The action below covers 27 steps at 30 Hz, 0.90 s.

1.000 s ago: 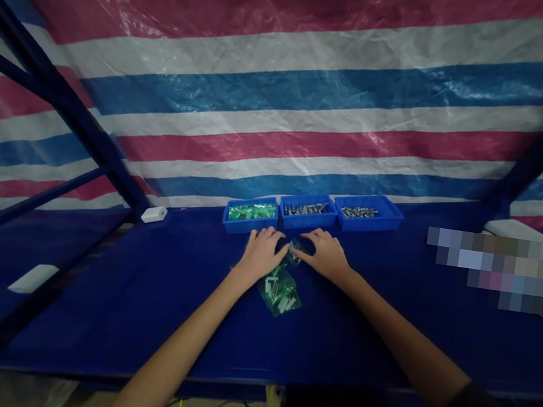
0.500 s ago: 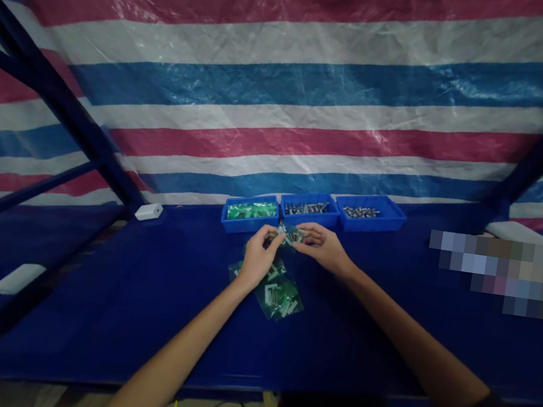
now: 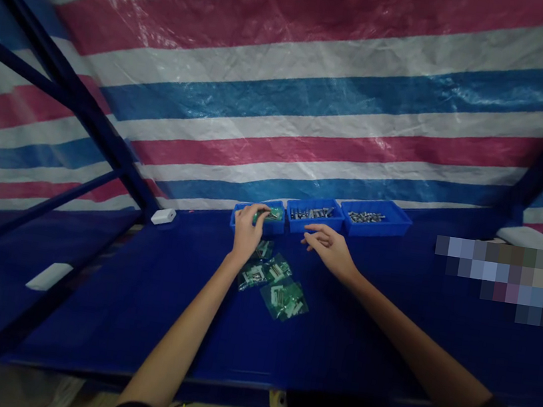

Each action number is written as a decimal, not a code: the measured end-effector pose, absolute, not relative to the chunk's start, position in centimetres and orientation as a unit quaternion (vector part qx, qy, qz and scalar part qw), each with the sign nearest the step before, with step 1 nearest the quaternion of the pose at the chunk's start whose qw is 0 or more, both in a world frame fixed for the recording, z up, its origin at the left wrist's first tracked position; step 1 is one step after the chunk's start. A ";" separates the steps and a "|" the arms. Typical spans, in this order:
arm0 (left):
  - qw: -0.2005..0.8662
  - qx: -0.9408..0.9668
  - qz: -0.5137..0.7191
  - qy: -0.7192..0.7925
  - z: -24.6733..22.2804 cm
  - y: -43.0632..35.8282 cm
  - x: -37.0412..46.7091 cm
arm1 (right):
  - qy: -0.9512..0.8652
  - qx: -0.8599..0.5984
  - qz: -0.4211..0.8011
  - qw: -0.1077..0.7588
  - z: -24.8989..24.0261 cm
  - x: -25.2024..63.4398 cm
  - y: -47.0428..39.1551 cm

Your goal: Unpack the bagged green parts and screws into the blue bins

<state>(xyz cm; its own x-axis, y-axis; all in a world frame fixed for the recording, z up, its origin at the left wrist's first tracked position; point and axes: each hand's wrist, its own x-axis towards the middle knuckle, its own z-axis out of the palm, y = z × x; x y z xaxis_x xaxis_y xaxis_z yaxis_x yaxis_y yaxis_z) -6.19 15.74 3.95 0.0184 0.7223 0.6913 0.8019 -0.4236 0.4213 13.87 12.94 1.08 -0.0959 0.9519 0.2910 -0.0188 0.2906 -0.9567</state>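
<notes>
My left hand (image 3: 248,232) is at the left blue bin, its thumb and fingers closed on a small green packet (image 3: 256,217) at the bin's edge. The fingers partly hide that packet. More green packets (image 3: 275,213) lie inside the bin. My right hand (image 3: 330,247) hovers over the table in front of the middle bin, fingers loosely bent and apart, with nothing visible in it. Between my arms lie several clear green-tinted bags with small parts: one bag (image 3: 285,300) nearest me, another bag (image 3: 253,276) at left, and one bag (image 3: 263,250) below the left hand.
The middle blue bin (image 3: 316,226) holds metal pins, and the right blue bin (image 3: 383,229) holds small metal pieces. A white adapter-like block (image 3: 163,216) stands at the back left of the blue table (image 3: 134,319). Dark blue frame posts (image 3: 94,135) and a striped sheet surround it.
My hands have come apart. The left moved up to the left bin, and the right drew slightly back to the right. The bag held between them has left my fingers; bags lie spread on the table.
</notes>
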 end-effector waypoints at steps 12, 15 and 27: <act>0.021 -0.693 -0.452 -0.561 0.7 18.3 -6.1 | -0.745 -0.438 0.317 0.391 -0.2 13.3 12.0; 0.020 -0.698 -0.443 -0.562 0.6 18.1 -5.9 | -0.777 -0.489 0.215 0.333 -0.9 12.7 11.5; 0.150 -0.671 -0.358 -0.632 0.9 17.2 -5.7 | -0.706 -0.428 0.386 0.411 -1.0 12.5 12.4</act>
<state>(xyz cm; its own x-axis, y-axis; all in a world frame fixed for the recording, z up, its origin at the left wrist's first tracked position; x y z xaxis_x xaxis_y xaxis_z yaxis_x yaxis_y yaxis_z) -5.73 17.17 0.93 -0.0554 0.7399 0.6705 0.9554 -0.1559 0.2509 12.50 12.39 -1.00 -0.2950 0.9221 0.2505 0.2865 0.3355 -0.8974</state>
